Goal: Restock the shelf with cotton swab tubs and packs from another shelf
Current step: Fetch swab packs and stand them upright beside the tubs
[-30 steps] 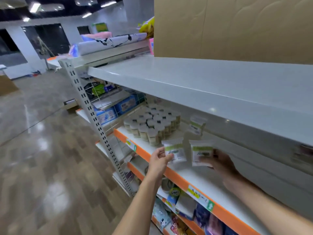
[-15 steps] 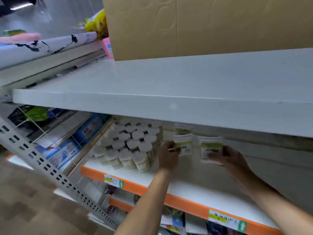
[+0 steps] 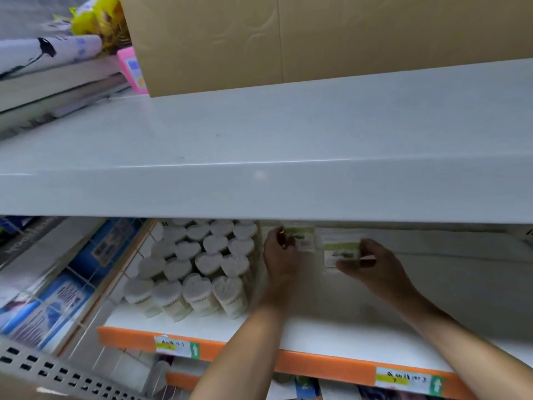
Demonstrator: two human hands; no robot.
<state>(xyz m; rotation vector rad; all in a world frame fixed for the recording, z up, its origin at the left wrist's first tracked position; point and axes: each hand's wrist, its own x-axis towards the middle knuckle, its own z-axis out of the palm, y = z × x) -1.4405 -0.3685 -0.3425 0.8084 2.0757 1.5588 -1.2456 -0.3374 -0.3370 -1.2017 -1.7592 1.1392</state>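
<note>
Both arms reach under the upper shelf, deep into the white shelf with the orange front edge (image 3: 323, 362). My left hand (image 3: 279, 255) pinches a small cotton swab pack with a green label (image 3: 302, 236) near the back of the shelf, right beside a block of several round cotton swab tubs with white lids (image 3: 199, 264). My right hand (image 3: 372, 264) grips a second green-labelled pack (image 3: 339, 249) just to the right of the first. The top of the left pack is partly hidden by the upper shelf.
A broad white upper shelf (image 3: 259, 157) overhangs the work area and carries a large cardboard box (image 3: 317, 36). A wire divider (image 3: 127, 269) separates the tubs from blue boxes (image 3: 60, 298) on the left. Price tags (image 3: 176, 346) sit on the orange edge; more goods lie below.
Both hands have carried the packs from the shelf's front edge deeper toward the back, next to the tubs. The camera has moved closer and lower toward the shelf.
</note>
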